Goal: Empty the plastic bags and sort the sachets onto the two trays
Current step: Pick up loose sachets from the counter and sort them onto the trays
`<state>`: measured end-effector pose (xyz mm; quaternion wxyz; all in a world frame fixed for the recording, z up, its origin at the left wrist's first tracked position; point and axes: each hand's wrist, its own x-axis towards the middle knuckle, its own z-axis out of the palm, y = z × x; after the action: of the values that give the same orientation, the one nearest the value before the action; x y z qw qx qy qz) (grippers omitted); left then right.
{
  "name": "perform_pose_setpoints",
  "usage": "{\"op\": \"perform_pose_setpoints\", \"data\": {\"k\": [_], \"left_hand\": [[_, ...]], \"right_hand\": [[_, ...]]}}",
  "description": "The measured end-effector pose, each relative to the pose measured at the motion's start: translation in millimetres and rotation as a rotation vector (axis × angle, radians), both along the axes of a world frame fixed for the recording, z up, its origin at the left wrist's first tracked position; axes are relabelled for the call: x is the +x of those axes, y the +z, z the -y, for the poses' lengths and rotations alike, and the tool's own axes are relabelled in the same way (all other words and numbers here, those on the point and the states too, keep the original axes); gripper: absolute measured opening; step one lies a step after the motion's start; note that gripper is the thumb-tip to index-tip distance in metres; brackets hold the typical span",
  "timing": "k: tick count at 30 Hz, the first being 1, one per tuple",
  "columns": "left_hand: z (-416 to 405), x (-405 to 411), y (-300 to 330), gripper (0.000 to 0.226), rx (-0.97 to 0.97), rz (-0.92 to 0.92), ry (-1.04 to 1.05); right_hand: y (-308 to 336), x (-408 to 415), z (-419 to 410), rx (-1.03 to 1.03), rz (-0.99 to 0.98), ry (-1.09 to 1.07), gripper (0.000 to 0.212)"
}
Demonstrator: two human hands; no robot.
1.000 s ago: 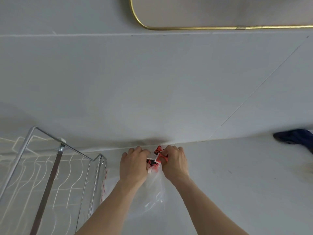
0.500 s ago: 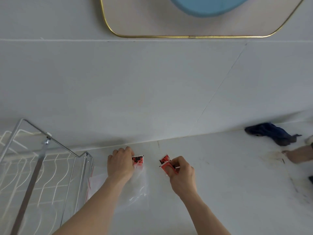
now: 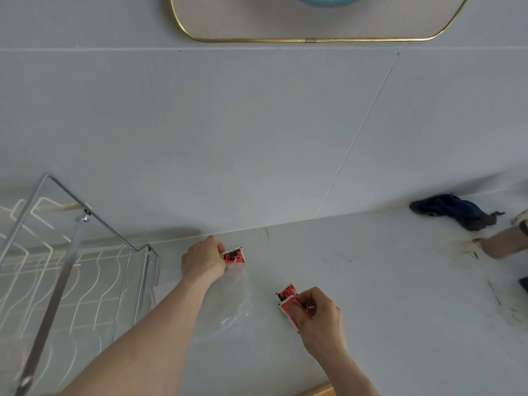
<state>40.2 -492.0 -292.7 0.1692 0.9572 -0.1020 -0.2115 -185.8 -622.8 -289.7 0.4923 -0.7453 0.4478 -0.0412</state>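
My left hand (image 3: 203, 261) pinches the top of a clear plastic bag (image 3: 228, 304) near the wall, with a red and black sachet (image 3: 235, 256) sticking out at its mouth. The bag hangs limp and looks nearly empty. My right hand (image 3: 317, 315) holds two red sachets (image 3: 288, 302) lower and to the right, above the white counter (image 3: 385, 281). No tray is fully in view; a light brown wooden edge (image 3: 317, 391) shows at the bottom.
A chrome and white wire dish rack (image 3: 65, 267) stands at the left. Another clear zip bag (image 3: 160, 284) lies beside it. A dark blue cloth (image 3: 454, 210) lies at the far right near a brown object (image 3: 503, 244). A gold-framed mirror (image 3: 308, 40) hangs on the tiled wall.
My hands were together at the bag's mouth. They have parted: my right hand has drawn two sachets out and moved right and toward me, while my left hand keeps the bag.
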Motion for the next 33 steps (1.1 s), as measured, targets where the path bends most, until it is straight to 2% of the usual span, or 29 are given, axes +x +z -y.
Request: {"op": "perform_pose_setpoints", "data": {"k": [5, 10, 14, 18, 25, 29, 33], "left_hand": [[2.8, -4.1, 4.4, 0.038, -0.061, 0.089, 0.000], [6.5, -13.3, 41.7, 0.029, -0.326, 0.229, 0.028], [-2.3, -37.0, 77.4, 0.026, -0.485, 0.239, 0.083], [-31.1, -85.2, 89.9, 0.024, -0.563, 0.124, 0.080], [-91.1, -194.2, 64.1, 0.025, -0.483, -0.098, 0.095], [-113.6, -234.6, 48.2, 0.024, -0.398, -0.117, 0.114], [-125.3, -263.3, 34.1, 0.028, -0.287, -0.140, 0.104]], "right_hand": [[-4.3, -1.2, 0.4, 0.013, -0.009, -0.019, 0.019], [7.0, 0.1, 3.6, 0.027, 0.010, -0.117, 0.017], [29.1, 1.2, 7.3, 0.001, 0.048, -0.122, 0.018], [52.0, -16.2, -2.8, -0.028, 0.092, -0.049, 0.026], [51.3, -79.4, -51.4, 0.037, 0.055, 0.255, 0.016], [39.6, -110.7, -70.8, -0.028, -0.036, 0.412, 0.011], [31.6, -125.1, -84.2, -0.116, -0.096, 0.537, 0.025]]}}
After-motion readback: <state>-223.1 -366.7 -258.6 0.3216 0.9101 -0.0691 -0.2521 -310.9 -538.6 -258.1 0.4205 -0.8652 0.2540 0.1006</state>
